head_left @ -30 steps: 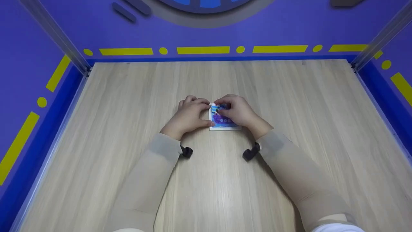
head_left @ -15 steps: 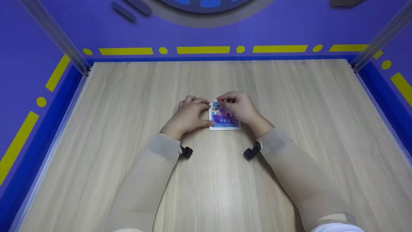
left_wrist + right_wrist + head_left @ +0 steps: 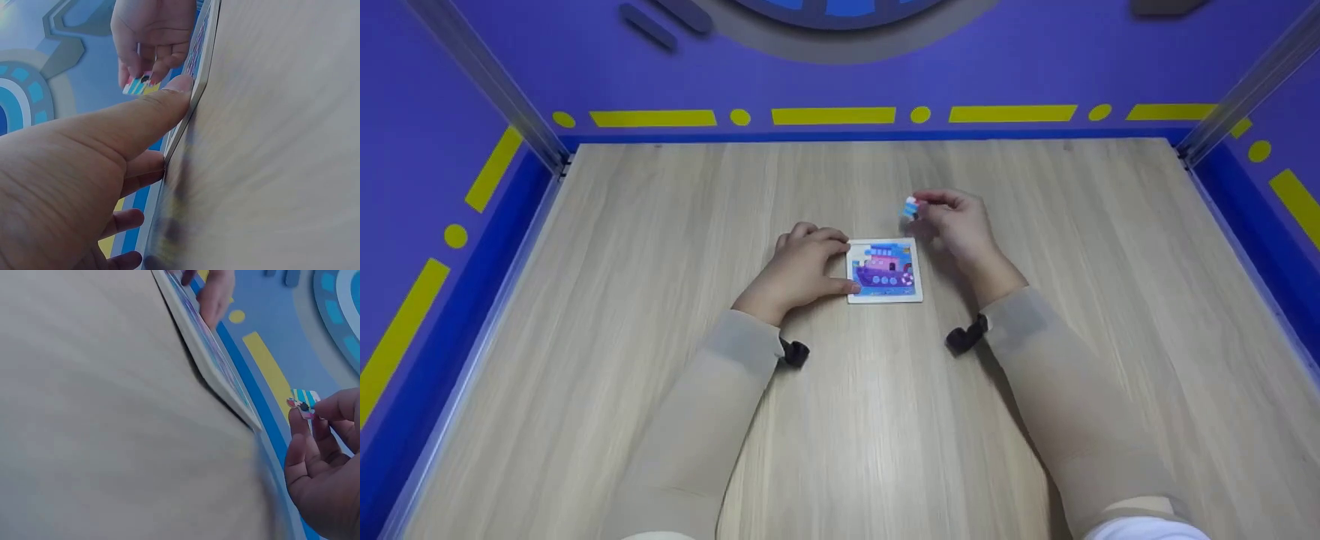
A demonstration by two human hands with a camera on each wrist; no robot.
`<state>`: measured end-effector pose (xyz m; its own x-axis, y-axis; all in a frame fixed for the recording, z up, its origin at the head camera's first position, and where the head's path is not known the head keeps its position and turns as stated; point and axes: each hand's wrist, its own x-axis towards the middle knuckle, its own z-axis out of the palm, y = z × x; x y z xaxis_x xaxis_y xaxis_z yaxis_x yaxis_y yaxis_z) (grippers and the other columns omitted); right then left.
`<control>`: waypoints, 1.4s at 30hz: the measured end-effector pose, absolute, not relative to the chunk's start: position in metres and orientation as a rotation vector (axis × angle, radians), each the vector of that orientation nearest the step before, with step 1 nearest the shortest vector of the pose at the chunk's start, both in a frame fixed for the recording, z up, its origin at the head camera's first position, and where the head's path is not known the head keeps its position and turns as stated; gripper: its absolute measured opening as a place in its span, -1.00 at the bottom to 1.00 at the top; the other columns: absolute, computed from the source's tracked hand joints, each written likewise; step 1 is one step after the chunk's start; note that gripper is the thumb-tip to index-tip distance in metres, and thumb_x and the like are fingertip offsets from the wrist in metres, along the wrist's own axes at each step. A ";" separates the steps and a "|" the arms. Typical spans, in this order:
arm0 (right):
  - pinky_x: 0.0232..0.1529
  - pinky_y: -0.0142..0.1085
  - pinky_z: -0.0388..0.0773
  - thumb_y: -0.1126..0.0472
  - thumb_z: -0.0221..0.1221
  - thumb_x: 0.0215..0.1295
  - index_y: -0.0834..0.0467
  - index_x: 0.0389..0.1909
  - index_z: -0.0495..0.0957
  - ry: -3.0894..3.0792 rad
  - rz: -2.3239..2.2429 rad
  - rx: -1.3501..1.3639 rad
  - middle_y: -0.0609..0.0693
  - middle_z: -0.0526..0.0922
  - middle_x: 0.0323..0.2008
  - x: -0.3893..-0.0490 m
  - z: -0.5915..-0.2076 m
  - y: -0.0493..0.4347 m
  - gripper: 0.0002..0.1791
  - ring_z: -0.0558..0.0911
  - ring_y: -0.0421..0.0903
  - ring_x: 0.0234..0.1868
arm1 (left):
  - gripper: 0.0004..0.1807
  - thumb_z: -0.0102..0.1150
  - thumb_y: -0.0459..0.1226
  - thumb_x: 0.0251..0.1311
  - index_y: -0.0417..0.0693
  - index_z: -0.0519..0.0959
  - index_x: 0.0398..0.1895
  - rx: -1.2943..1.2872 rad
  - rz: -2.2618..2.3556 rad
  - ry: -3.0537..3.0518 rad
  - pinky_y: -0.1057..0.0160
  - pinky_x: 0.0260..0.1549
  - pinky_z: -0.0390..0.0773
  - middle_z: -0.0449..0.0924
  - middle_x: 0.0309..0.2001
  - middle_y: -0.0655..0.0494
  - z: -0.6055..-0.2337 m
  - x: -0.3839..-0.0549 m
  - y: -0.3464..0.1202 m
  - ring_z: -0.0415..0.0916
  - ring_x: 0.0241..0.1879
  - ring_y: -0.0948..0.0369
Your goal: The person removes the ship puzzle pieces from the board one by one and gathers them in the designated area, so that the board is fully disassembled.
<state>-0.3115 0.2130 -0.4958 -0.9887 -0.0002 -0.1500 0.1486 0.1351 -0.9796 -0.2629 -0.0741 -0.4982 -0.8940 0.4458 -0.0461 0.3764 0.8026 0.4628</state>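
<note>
A small square jigsaw puzzle [image 3: 885, 271] with a purple and pink ship lies flat in a white-edged tray [image 3: 885, 300]. Bare pale board shows at its upper left. My left hand [image 3: 804, 271] rests at the tray's left side, thumb on the lower left corner and fingertips by the upper left one; the left wrist view shows that thumb [image 3: 152, 115] pressing the edge. Beyond the tray's upper right, my right hand [image 3: 964, 229] pinches a puzzle piece [image 3: 911, 208] between thumb and fingertips, above the table. Blue-and-white stripes mark the piece [image 3: 305, 403] in the right wrist view.
The light wood table [image 3: 840, 420] spreads around the tray. Purple-blue panels [image 3: 825, 82] with yellow marks stand at its back and both sides. A small black wrist camera [image 3: 795, 352] sits at the left cuff, another black one [image 3: 966, 337] at the right.
My right hand has lifted a puzzle piece from the tray's upper left and carried it up and to the right. The left hand and tray have stayed put.
</note>
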 end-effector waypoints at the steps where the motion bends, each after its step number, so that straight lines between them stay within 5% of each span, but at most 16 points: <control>1: -0.19 -0.38 0.62 0.20 0.24 0.69 0.14 0.36 0.74 2.291 -1.980 0.182 -0.02 0.71 0.09 -0.314 -0.495 0.218 -0.65 0.73 -0.11 0.00 | -0.15 0.58 0.22 0.31 -0.05 0.66 0.52 0.650 0.680 2.836 -0.22 0.65 0.21 0.57 0.59 0.11 -0.498 -0.263 -0.075 0.26 0.65 -0.09; 11: -0.13 -0.43 0.67 0.19 0.33 0.65 0.23 0.41 0.69 2.402 -2.035 0.410 -0.14 0.74 0.00 -0.336 -0.494 0.273 -0.57 0.73 -0.25 -0.09 | -0.13 0.58 0.23 0.31 -0.06 0.65 0.54 0.640 0.677 2.835 -0.21 0.65 0.20 0.55 0.60 0.10 -0.494 -0.264 -0.078 0.27 0.64 -0.09; 22: -0.09 -0.39 0.79 0.32 0.45 0.51 0.22 0.25 0.78 1.983 -2.401 0.583 0.07 0.77 0.10 -0.338 -0.480 0.315 -0.65 0.73 -0.12 -0.19 | -0.14 0.57 0.24 0.33 -0.01 0.64 0.56 0.610 0.683 2.822 -0.18 0.65 0.20 0.54 0.62 0.14 -0.498 -0.262 -0.075 0.25 0.65 -0.05; 29: 0.01 -0.41 0.82 0.22 0.41 0.58 0.29 0.44 0.65 2.295 -1.903 0.531 -0.16 0.84 -0.12 -0.346 -0.469 0.341 -0.49 0.82 -0.23 -0.18 | -0.15 0.57 0.24 0.32 0.01 0.65 0.55 0.606 0.676 2.823 -0.18 0.65 0.20 0.54 0.61 0.16 -0.501 -0.262 -0.070 0.27 0.64 -0.04; 42: -0.02 -0.36 0.84 0.26 0.44 0.54 0.34 0.32 0.69 2.477 -1.535 0.546 -0.16 0.84 -0.23 -0.361 -0.463 0.349 -0.57 0.86 -0.21 -0.20 | -0.16 0.57 0.24 0.32 0.02 0.66 0.54 0.612 0.661 2.828 -0.19 0.64 0.20 0.55 0.60 0.17 -0.496 -0.263 -0.071 0.26 0.63 -0.04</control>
